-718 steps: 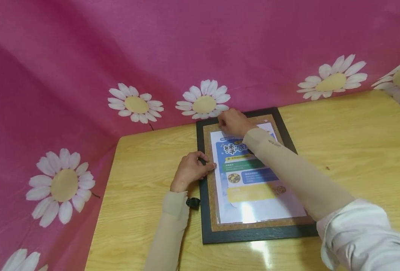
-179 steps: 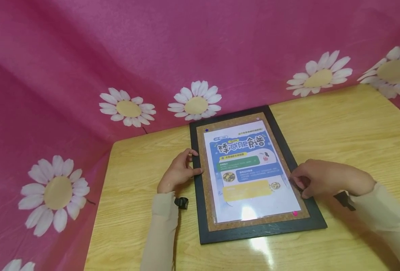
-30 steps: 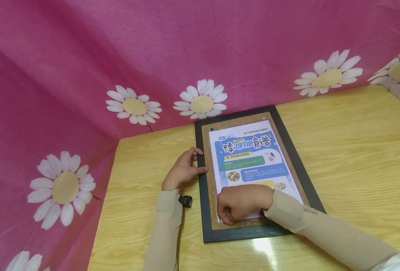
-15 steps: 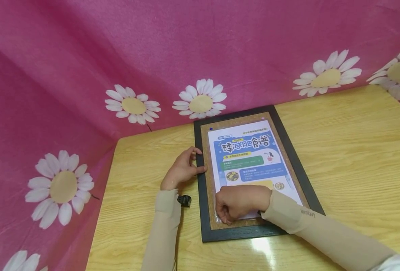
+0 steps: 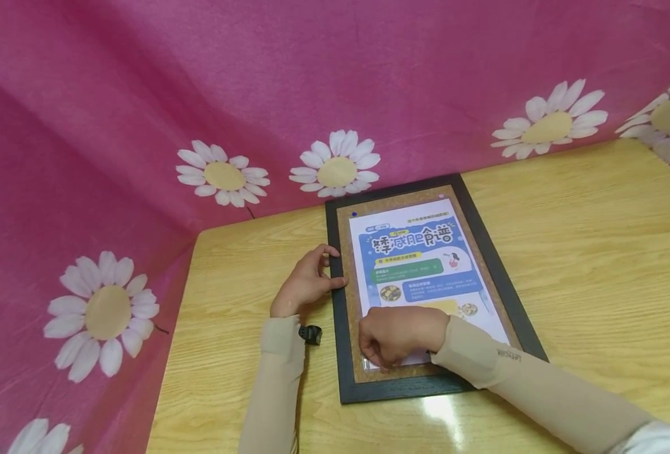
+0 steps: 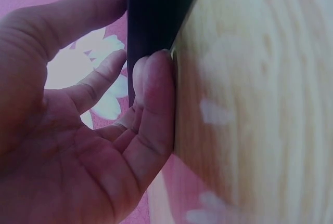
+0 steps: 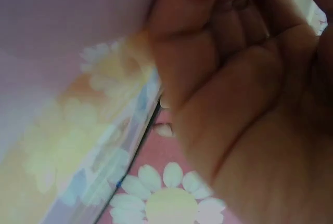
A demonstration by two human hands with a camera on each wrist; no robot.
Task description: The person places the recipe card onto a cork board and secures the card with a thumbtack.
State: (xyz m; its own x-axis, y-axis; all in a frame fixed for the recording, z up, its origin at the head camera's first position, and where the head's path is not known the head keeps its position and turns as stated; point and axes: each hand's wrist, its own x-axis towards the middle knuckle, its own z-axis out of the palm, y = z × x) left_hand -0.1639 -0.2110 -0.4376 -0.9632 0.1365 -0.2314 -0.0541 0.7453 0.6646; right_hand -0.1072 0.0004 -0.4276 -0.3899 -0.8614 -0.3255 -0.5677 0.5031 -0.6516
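A black-framed cork board (image 5: 343, 353) lies on the table with a printed poster (image 5: 408, 258) in a clear sleeve on it. A dark blue push pin (image 5: 354, 214) sits at the board's top left, a pale pink one (image 5: 440, 195) at its top right. My left hand (image 5: 305, 285) holds the board's left edge, thumb on the frame (image 6: 156, 16) and fingers along its side in the left wrist view. Over the poster's lower left corner, my right hand (image 5: 405, 334) bends down with fingers curled. Its fingertips, and anything between them, are hidden. The right wrist view shows mostly palm and glossy sleeve.
The pale wooden table (image 5: 238, 271) extends to both sides of the board. A pink cloth (image 5: 425, 75) with large white daisies hangs behind and to the left, close against the board's top edge.
My right hand went from the board's top left to its right side, then to the lower left, shifting slightly since. The dark blue pin came into sight. My left hand stays at the left edge.
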